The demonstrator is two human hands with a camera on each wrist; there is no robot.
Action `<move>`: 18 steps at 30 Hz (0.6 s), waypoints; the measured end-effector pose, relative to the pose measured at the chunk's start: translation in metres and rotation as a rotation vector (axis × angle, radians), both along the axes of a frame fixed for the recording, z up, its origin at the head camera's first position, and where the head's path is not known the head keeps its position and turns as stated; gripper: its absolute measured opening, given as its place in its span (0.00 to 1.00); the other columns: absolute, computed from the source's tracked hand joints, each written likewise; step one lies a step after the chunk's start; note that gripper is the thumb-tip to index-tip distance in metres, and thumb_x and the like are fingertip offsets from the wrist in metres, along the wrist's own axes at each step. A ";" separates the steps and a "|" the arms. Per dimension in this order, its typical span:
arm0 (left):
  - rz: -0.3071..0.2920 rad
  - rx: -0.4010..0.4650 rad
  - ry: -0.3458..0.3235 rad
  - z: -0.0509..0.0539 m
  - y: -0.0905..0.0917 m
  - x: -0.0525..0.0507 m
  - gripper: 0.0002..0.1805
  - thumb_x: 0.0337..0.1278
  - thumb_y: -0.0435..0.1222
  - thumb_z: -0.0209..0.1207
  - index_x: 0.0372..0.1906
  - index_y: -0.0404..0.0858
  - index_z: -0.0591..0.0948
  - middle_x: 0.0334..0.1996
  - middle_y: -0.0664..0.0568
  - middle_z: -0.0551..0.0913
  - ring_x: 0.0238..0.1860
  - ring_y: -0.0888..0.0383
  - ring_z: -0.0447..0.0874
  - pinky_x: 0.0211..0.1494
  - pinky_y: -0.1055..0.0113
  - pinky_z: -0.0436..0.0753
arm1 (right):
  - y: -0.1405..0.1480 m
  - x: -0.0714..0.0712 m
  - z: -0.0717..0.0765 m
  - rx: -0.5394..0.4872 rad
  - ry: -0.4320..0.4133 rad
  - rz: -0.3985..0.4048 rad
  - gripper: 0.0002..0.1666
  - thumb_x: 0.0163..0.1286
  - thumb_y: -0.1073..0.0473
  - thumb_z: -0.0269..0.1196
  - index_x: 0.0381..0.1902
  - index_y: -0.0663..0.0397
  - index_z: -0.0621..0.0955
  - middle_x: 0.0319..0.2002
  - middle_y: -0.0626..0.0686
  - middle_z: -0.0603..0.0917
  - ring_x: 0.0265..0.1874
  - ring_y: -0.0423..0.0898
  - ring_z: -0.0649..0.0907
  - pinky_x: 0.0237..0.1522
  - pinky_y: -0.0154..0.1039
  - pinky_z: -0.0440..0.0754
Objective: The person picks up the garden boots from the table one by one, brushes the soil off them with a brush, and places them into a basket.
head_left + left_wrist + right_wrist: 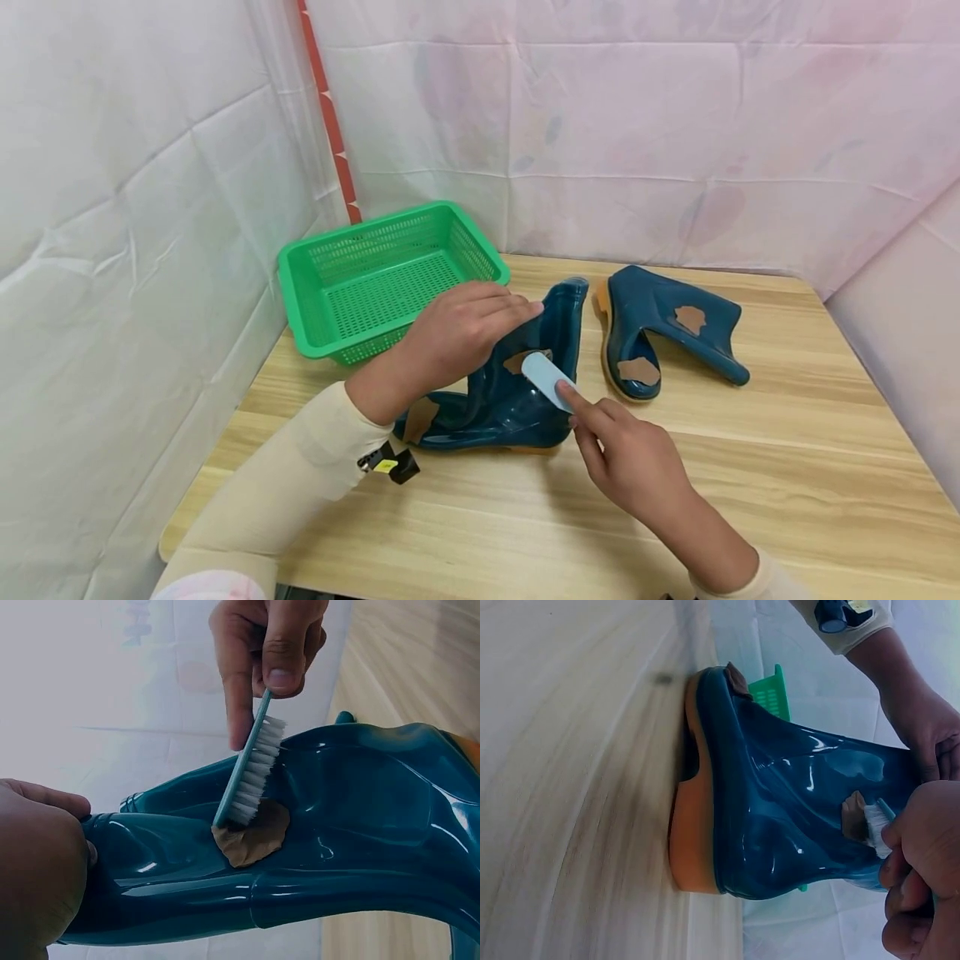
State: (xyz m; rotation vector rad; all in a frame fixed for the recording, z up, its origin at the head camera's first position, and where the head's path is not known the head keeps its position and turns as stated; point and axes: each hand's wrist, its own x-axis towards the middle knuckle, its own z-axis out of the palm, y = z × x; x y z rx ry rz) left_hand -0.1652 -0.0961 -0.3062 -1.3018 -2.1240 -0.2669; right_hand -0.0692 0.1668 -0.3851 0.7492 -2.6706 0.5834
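- R fingers (pixel 588 410): narrow, pinching brush (pixel 546 382) by its near end, index laid straight along the back.
- L fingers (pixel 513 317): closed on top of nearer boot's (pixel 525 421) shaft; part of grip hidden, incl. whatever is inside the cuff.
- Key relation: brown shaft patch (pixel 253 846) lies ahead & L of R fingers, at brush's far end. L wrist view: bristles (pixel 259 766) face the boot, end tufts meeting patch edge.
- Brush long axis: from R fingers fwd-L to patch, slantwise across shaft.
- Nearer hand to patch = R, via brush; L fingers farther off, up the shaft.
- Nearer boot: btwn L & R fingers, approx. upright, sole (pixel 690 844) toward bench (pixel 787 467). Foot axis runs crosswise, toe away to L of R fingers, heel just beside them; shaft rises to L fingers.
- Toe patch (pixel 422 418), also brown: well L of R fingers, on near side of L fingers.
- 2nd boot (pixel 637 304): ahead-R of R fingers, apart from both hands; looks to be on its side, w/ 2 brown patches showing.
- Green basket (pixel 300 325): L of L fingers, extending beyond them.
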 end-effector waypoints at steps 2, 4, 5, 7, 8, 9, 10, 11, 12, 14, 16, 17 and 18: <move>0.004 -0.001 -0.003 0.000 -0.001 0.000 0.19 0.65 0.24 0.64 0.60 0.37 0.85 0.49 0.50 0.89 0.53 0.55 0.86 0.64 0.63 0.79 | -0.001 0.000 -0.001 0.009 -0.015 0.001 0.34 0.69 0.64 0.69 0.71 0.40 0.78 0.26 0.40 0.74 0.13 0.31 0.59 0.13 0.29 0.62; 0.008 -0.003 -0.005 0.000 -0.001 0.000 0.19 0.65 0.24 0.64 0.60 0.37 0.85 0.50 0.50 0.89 0.54 0.55 0.86 0.64 0.63 0.79 | 0.000 0.001 -0.002 0.008 -0.015 0.011 0.34 0.69 0.64 0.68 0.71 0.40 0.78 0.26 0.39 0.73 0.13 0.30 0.59 0.14 0.29 0.62; 0.009 -0.003 -0.003 0.000 -0.001 0.001 0.19 0.65 0.24 0.64 0.60 0.37 0.85 0.50 0.50 0.89 0.54 0.55 0.86 0.64 0.63 0.79 | 0.000 0.001 -0.003 0.001 -0.005 0.019 0.34 0.69 0.64 0.68 0.71 0.40 0.78 0.26 0.39 0.74 0.13 0.30 0.59 0.14 0.28 0.62; 0.006 0.000 0.000 -0.001 -0.001 0.001 0.19 0.66 0.24 0.64 0.60 0.36 0.85 0.50 0.49 0.89 0.54 0.55 0.86 0.64 0.63 0.79 | 0.002 0.001 -0.002 -0.030 0.028 0.039 0.35 0.68 0.66 0.68 0.71 0.41 0.78 0.28 0.40 0.78 0.14 0.29 0.59 0.14 0.27 0.62; 0.004 0.004 0.000 -0.001 -0.001 0.000 0.19 0.66 0.24 0.63 0.60 0.36 0.85 0.50 0.49 0.89 0.54 0.55 0.86 0.63 0.63 0.80 | 0.002 0.001 -0.002 -0.050 0.055 0.050 0.36 0.66 0.66 0.68 0.71 0.42 0.78 0.30 0.41 0.80 0.14 0.28 0.60 0.14 0.27 0.62; 0.001 0.008 0.002 -0.001 -0.001 0.000 0.19 0.66 0.24 0.63 0.60 0.36 0.85 0.50 0.49 0.89 0.54 0.55 0.86 0.63 0.63 0.80 | 0.003 0.001 -0.001 -0.072 0.081 0.059 0.37 0.65 0.68 0.69 0.71 0.43 0.78 0.31 0.43 0.81 0.14 0.28 0.60 0.14 0.27 0.62; -0.001 0.011 0.003 -0.001 -0.001 0.001 0.19 0.66 0.24 0.63 0.60 0.36 0.85 0.50 0.49 0.89 0.54 0.55 0.86 0.63 0.63 0.80 | 0.004 0.001 0.000 -0.093 0.109 0.064 0.38 0.64 0.69 0.69 0.71 0.45 0.78 0.33 0.44 0.83 0.15 0.28 0.61 0.14 0.27 0.62; -0.004 0.015 0.005 -0.001 -0.001 0.001 0.19 0.66 0.24 0.63 0.60 0.36 0.85 0.50 0.49 0.89 0.54 0.55 0.86 0.63 0.64 0.79 | 0.004 0.000 0.001 -0.108 0.136 0.064 0.39 0.62 0.69 0.69 0.71 0.46 0.78 0.34 0.46 0.84 0.15 0.28 0.62 0.14 0.27 0.62; -0.006 0.018 0.005 -0.001 -0.001 0.001 0.19 0.66 0.25 0.63 0.60 0.36 0.85 0.50 0.50 0.89 0.54 0.55 0.86 0.63 0.64 0.80 | 0.004 0.000 0.002 -0.117 0.154 0.059 0.39 0.62 0.70 0.69 0.71 0.46 0.77 0.34 0.47 0.84 0.15 0.29 0.62 0.14 0.27 0.63; -0.008 0.021 0.011 -0.001 -0.001 0.001 0.18 0.66 0.25 0.64 0.59 0.36 0.85 0.50 0.50 0.89 0.53 0.55 0.86 0.63 0.64 0.79 | 0.005 -0.002 0.003 -0.118 0.168 0.042 0.39 0.62 0.70 0.69 0.71 0.47 0.77 0.34 0.48 0.84 0.15 0.29 0.62 0.14 0.28 0.63; -0.007 0.019 0.016 -0.001 -0.001 0.001 0.18 0.66 0.25 0.64 0.59 0.36 0.85 0.50 0.50 0.89 0.53 0.55 0.86 0.63 0.64 0.80 | 0.004 -0.003 0.002 -0.102 0.147 0.023 0.38 0.63 0.69 0.69 0.71 0.46 0.78 0.32 0.48 0.83 0.14 0.30 0.62 0.14 0.28 0.63; -0.007 0.018 0.016 -0.001 -0.001 0.001 0.18 0.66 0.25 0.64 0.59 0.36 0.85 0.49 0.50 0.89 0.53 0.56 0.86 0.63 0.64 0.80 | 0.004 -0.003 0.002 -0.092 0.129 0.018 0.37 0.64 0.68 0.69 0.71 0.46 0.78 0.32 0.47 0.82 0.14 0.30 0.62 0.14 0.28 0.63; -0.008 0.017 0.014 -0.001 -0.001 0.001 0.18 0.65 0.25 0.64 0.59 0.36 0.85 0.49 0.50 0.89 0.53 0.56 0.86 0.63 0.64 0.80 | 0.004 -0.002 0.001 -0.082 0.109 0.015 0.36 0.65 0.68 0.69 0.71 0.45 0.78 0.31 0.46 0.82 0.14 0.30 0.61 0.14 0.28 0.63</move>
